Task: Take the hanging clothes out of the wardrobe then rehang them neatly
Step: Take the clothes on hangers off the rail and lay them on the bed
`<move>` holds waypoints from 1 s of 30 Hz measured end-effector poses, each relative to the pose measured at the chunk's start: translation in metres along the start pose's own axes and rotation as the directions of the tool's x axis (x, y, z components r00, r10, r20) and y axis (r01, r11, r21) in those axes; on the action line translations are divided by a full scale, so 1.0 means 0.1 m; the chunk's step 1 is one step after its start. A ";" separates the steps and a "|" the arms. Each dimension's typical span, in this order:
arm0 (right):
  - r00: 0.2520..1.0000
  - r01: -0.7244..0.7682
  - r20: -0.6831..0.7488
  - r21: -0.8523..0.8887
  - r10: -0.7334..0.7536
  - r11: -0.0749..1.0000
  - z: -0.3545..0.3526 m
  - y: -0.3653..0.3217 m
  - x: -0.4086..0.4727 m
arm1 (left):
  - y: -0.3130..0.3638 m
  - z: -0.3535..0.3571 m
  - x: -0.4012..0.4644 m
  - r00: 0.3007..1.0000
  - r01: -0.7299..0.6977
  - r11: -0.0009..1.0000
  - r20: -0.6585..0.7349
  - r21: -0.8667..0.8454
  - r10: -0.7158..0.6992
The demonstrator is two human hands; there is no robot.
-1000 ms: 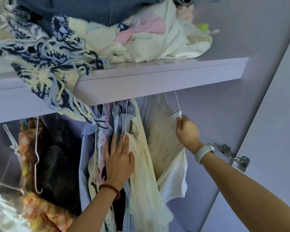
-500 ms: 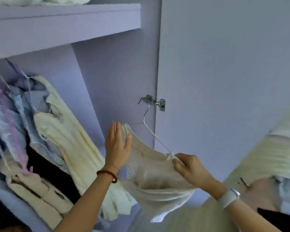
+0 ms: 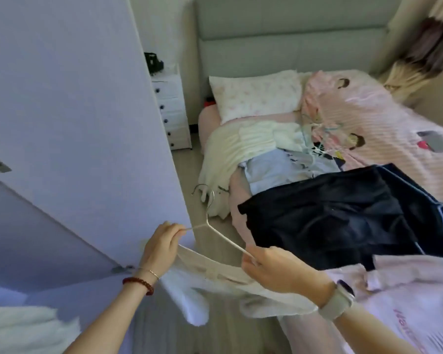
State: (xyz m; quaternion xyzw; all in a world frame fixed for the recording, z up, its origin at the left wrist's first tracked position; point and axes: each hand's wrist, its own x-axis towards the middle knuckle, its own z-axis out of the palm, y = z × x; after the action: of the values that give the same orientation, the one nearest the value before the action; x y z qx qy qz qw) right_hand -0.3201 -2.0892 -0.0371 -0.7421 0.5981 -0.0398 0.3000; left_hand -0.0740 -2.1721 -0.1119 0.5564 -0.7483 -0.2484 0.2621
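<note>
The scene was lit evenly by soft, diffuse daylight, and no hard shadows were cast. The brightest area was found at the upper right, where the curtain [image 3: 420, 47] was washed out and smeared by motion blur. The wardrobe door [image 3: 74, 111] was rendered in a flat, cool lilac tone without glare. Strong wide-angle distortion was seen at the edges: the door's edge and the headboard [image 3: 292, 34] were bent and tilted. The pink bedding [image 3: 368, 118] at the right was streaked, and the fluffy white fabric [image 3: 23, 328] at the lower left was left out of focus.
</note>
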 end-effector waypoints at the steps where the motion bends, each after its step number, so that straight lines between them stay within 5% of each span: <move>1: 0.999 -0.030 -0.016 -0.023 0.030 0.999 0.05 0.08 -0.11 | 0.15 0.14 0.06 0.999 -0.027 1.000 0.029 -0.011 0.028; 6: 0.979 -0.097 -0.157 0.208 0.131 0.973 -0.04 0.55 -0.77 | 0.99 0.73 0.35 0.977 -0.155 0.985 0.134 -0.079 0.165; 11: 0.881 -0.250 -0.352 0.219 0.316 0.943 -0.40 1.28 -1.72 | 2.21 1.37 0.50 0.898 -0.344 0.921 0.225 -0.182 0.379; 15: 0.631 -0.458 -0.537 0.325 0.560 0.828 -0.61 1.83 -2.55 | 3.22 2.01 0.48 0.790 -0.487 0.841 0.293 -0.235 0.539; 18: 0.331 -0.639 -0.564 0.456 0.757 0.619 -0.78 2.13 -3.05 | 3.95 2.44 0.41 0.727 -0.559 0.780 0.286 -0.281 0.624; 21: 0.000 -0.664 -0.612 0.591 0.791 0.457 -1.00 2.40 -3.47 | 4.72 2.83 0.35 0.674 -0.605 0.725 0.274 -0.330 0.686; 24: -0.215 -0.675 -0.589 0.666 0.779 0.318 -1.14 2.85 -3.68 | 5.35 3.16 0.36 0.634 -0.683 0.699 0.302 -0.213 0.712; 27: -0.280 -0.741 -0.504 0.654 0.817 0.149 -1.04 3.36 -3.76 | 5.58 3.42 0.31 0.613 -0.703 0.704 0.417 -0.101 0.671; 30: -0.200 -0.792 -0.452 0.597 0.869 0.128 -0.71 3.51 -3.59 | 5.28 3.61 0.11 0.578 -0.702 0.708 0.519 -0.078 0.630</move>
State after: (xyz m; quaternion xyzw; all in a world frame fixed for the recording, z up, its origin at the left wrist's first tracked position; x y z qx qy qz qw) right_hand -0.7543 -1.8266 -0.0449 -0.0439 0.9864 -0.1585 0.0067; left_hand -0.6886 -2.0180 -0.0271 0.1635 -0.9580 -0.2177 0.0898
